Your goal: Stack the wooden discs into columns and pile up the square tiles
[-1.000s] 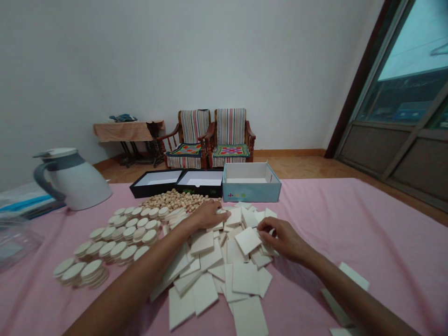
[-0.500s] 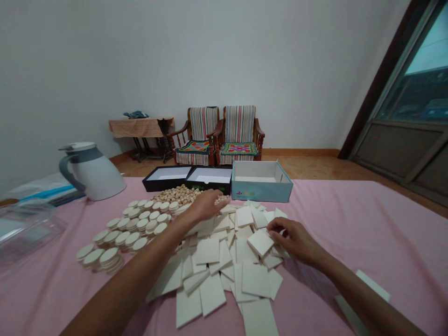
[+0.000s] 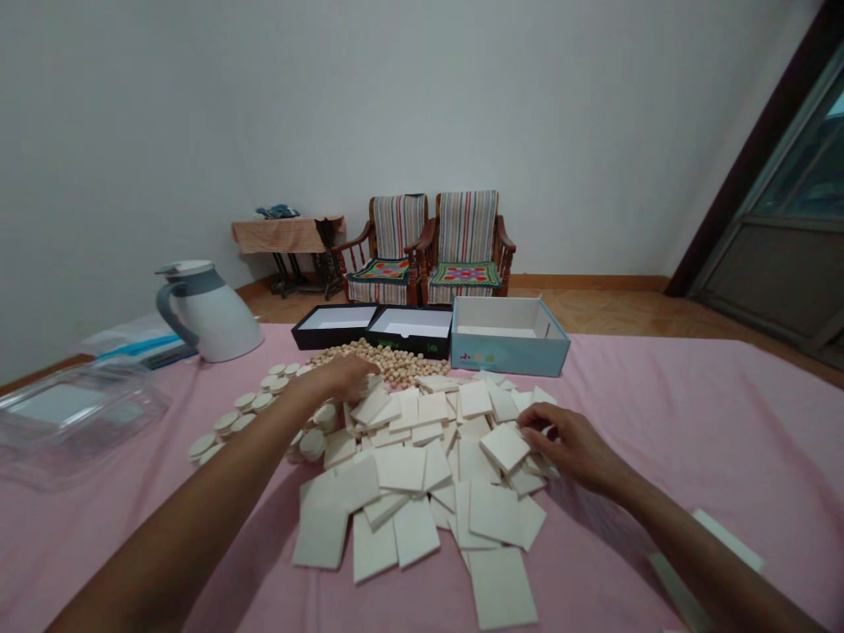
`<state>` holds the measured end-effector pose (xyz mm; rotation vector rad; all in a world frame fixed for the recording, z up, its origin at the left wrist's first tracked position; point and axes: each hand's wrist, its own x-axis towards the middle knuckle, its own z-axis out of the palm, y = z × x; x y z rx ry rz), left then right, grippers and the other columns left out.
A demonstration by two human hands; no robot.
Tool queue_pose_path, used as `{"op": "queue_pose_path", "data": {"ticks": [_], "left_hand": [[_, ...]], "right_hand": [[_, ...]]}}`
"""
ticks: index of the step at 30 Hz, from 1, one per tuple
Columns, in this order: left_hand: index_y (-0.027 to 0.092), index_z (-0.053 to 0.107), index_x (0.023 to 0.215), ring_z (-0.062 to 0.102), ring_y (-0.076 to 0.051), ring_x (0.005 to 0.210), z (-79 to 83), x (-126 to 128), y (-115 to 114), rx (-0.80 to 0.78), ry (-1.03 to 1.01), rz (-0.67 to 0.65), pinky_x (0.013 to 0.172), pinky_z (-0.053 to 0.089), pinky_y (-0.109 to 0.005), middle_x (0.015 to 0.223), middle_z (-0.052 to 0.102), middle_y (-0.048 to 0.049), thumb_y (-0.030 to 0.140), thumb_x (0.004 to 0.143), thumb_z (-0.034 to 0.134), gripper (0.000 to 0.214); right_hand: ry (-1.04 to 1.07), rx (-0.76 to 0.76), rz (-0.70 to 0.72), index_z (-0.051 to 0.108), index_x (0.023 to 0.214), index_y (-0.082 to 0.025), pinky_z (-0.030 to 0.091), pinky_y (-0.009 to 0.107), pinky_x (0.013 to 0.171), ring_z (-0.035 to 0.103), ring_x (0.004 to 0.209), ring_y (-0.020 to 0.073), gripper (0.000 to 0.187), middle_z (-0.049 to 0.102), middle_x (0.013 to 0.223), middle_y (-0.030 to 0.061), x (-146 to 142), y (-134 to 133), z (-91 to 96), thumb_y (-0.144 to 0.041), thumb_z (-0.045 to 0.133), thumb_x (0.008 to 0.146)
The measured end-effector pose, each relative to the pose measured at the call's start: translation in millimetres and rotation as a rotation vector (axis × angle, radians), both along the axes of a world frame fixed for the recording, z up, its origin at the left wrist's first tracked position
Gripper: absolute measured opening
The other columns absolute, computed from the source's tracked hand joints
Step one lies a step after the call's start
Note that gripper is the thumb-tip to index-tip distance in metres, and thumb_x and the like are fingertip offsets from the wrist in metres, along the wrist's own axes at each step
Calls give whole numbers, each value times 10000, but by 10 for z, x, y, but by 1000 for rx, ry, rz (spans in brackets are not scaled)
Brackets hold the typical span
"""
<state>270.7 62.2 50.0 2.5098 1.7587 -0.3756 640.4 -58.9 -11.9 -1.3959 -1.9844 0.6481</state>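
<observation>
A heap of pale square wooden tiles [image 3: 401, 469] lies before me, many overlapping. My left hand [image 3: 351, 378] is palm down at the heap's far left edge, beside small wooden beads [image 3: 409, 365]. Its fingers reach out to the right over some tilted tiles, and the fingertips are partly hidden. Stacks of round wooden discs [image 3: 245, 402] stand left of the heap, partly behind my left forearm. At the heap's right side, my right hand [image 3: 575, 447] has bent fingers and thumb closed at the corner of one square tile [image 3: 505, 448], which rests on other tiles.
Beyond the beads stand two shallow black boxes [image 3: 409, 345] and a light blue box [image 3: 507, 356]. A white and grey jug [image 3: 228, 321] and clear plastic packaging [image 3: 79, 422] are on the left. The pink cloth [image 3: 633, 378] covers the surface. Two chairs [image 3: 468, 233] stand behind.
My left hand has moved left and back from the beads to the tile edge, and tiles under it shifted. My right hand stays at the same tile. The view has turned slightly left.
</observation>
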Motion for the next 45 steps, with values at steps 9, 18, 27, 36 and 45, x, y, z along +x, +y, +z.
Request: {"op": "queue_pose_path", "data": {"ticks": [9, 18, 27, 36, 45], "left_hand": [[317, 597, 1177, 597, -282, 1035, -37, 90, 94, -36, 64, -146, 885, 449, -352, 1085, 668, -59, 91, 549, 650, 670], [305, 597, 1170, 550, -243, 1051, -45, 209, 14, -95, 53, -232, 878, 446, -304, 1158, 565, -69, 24, 584, 617, 650], [255, 584, 1125, 552, -228, 984, -29, 201, 23, -75, 37, -320, 843, 446, -290, 1110, 548, -76, 57, 596, 630, 567], [253, 531, 1149, 570, -236, 1000, -132, 84, 141, 25, -12, -354, 867, 441, -315, 1104, 567, -67, 109, 643, 624, 534], [240, 513, 1106, 590, -241, 935, -142, 113, 145, 130, 17, -260, 799, 460, -324, 1045, 582, -76, 206, 714, 598, 403]], "right_hand": [[10, -5, -15, 602, 807, -189, 449, 263, 611, 596, 694, 153, 135, 641, 787, 26, -17, -4, 1, -252, 484, 795], [-2, -3, 6, 594, 835, -191, 450, 263, 607, 586, 699, 150, 143, 627, 798, 24, 0, -20, -19, -262, 473, 807], [-12, 10, -4, 587, 839, -195, 450, 259, 610, 582, 697, 149, 136, 625, 795, 21, 8, -16, -51, -256, 473, 798], [10, -9, -26, 587, 833, -190, 441, 271, 593, 573, 667, 151, 151, 610, 768, 22, -33, -27, -42, -271, 466, 791], [43, -12, -42, 582, 826, -191, 453, 287, 601, 578, 670, 165, 165, 610, 759, 29, -52, -36, -39, -299, 471, 768]]}}
